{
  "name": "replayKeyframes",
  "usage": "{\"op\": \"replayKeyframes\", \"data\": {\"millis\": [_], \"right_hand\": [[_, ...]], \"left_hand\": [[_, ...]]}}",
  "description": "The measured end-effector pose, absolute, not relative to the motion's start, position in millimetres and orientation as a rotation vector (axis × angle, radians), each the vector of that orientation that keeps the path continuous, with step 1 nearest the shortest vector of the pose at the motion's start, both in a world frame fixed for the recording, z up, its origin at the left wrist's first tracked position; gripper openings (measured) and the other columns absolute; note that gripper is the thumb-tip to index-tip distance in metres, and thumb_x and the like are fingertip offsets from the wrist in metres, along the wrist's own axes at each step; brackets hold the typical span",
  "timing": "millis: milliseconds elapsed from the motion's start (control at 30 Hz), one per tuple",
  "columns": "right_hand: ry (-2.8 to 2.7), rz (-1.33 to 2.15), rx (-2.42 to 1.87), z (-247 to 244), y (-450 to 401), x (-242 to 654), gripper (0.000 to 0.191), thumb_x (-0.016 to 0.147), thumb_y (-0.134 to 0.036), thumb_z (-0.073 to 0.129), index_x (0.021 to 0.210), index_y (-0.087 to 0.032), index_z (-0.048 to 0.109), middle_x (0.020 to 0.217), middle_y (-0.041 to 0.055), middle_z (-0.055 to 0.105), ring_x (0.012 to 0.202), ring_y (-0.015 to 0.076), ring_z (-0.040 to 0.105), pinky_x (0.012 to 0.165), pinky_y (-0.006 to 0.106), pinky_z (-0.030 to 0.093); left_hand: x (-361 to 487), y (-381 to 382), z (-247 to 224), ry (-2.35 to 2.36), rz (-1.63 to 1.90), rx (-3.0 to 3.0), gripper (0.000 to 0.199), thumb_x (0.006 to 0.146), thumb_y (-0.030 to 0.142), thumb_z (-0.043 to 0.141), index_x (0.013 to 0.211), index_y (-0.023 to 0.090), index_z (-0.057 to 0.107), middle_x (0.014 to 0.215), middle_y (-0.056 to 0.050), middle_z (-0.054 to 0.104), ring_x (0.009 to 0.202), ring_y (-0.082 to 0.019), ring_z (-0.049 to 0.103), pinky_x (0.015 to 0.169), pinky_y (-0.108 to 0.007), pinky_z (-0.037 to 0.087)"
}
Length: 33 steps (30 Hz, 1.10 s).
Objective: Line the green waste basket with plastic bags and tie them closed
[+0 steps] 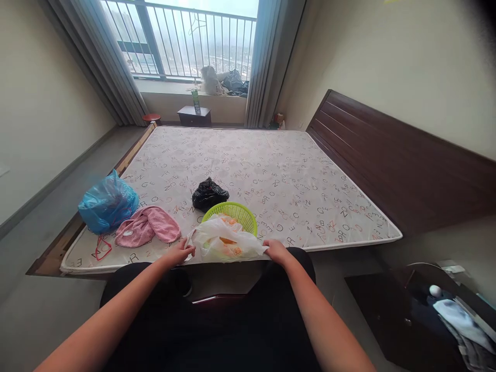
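A thin white plastic bag (228,242) with orange print is stretched between the person's hands at the near edge of the mattress; the left hand (182,252) is pinched on one side of it and the right hand (276,250) on the other, the two hands well apart; the bag lies across the front of a lime-green basket (250,214), hiding much of it. Just behind the basket sits a crumpled black plastic bag (209,193); to the left a pink cloth (149,227) lies bunched, with a blue plastic bag (108,201) against it and a red loop (103,249) below that bag. All of these rest on the letter-printed mattress (279,170); a dark wooden headboard (372,144) rises on the right; beyond the far edge stand a small cabinet (189,118) bearing a green bottle (196,102), and a red stool (151,118); grey curtains (267,57) flank the window.
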State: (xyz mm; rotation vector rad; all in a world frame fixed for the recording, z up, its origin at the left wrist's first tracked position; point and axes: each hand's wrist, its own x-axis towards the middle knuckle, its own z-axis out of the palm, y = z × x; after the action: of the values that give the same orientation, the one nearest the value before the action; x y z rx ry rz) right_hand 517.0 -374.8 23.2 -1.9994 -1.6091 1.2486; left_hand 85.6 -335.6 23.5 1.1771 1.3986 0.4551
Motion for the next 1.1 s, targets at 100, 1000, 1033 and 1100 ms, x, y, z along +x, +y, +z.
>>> {"op": "replayKeyframes", "data": {"millis": [100,1000,1033,1100], "right_hand": [[-1.271,1.184,-1.979,20,-357,517,0.019,0.078,-0.030,0.058,0.085,-0.016,0.070,0.068,0.0010,0.063,0.065,0.0168,0.055,0.062,0.025,0.042],[-1.370,0.655,-1.980,37,-261,470,0.024,0.095,-0.035,0.053,0.096,-0.017,0.070,0.091,0.0119,0.075,0.087,0.0242,0.069,0.081,0.031,0.048],[-1.354,0.697,-1.998,41,-254,469,0.022,0.093,-0.034,0.056,0.099,-0.018,0.070,0.095,0.0118,0.076,0.091,0.0240,0.069,0.082,0.030,0.047],[-1.292,0.845,-2.003,46,-244,468,0.020,0.091,-0.033,0.061,0.100,-0.019,0.071,0.103,0.0127,0.075,0.101,0.0245,0.068,0.086,0.029,0.046]], "left_hand": [[89,-323,13,1.494,0.711,1.178,0.041,0.075,0.051,0.063,0.102,0.022,0.052,0.070,0.006,0.055,0.043,-0.007,0.033,0.042,-0.020,0.025],[166,-258,57,1.909,0.570,1.909,0.024,0.100,0.043,0.049,0.092,0.023,0.059,0.100,-0.010,0.075,0.092,-0.027,0.070,0.080,-0.034,0.048],[167,-255,61,1.935,0.572,1.909,0.025,0.101,0.044,0.048,0.092,0.023,0.059,0.091,-0.009,0.073,0.085,-0.026,0.069,0.075,-0.032,0.046],[168,-247,65,1.937,0.604,1.878,0.024,0.100,0.043,0.050,0.090,0.023,0.060,0.080,-0.005,0.069,0.076,-0.023,0.065,0.068,-0.029,0.041]]}}
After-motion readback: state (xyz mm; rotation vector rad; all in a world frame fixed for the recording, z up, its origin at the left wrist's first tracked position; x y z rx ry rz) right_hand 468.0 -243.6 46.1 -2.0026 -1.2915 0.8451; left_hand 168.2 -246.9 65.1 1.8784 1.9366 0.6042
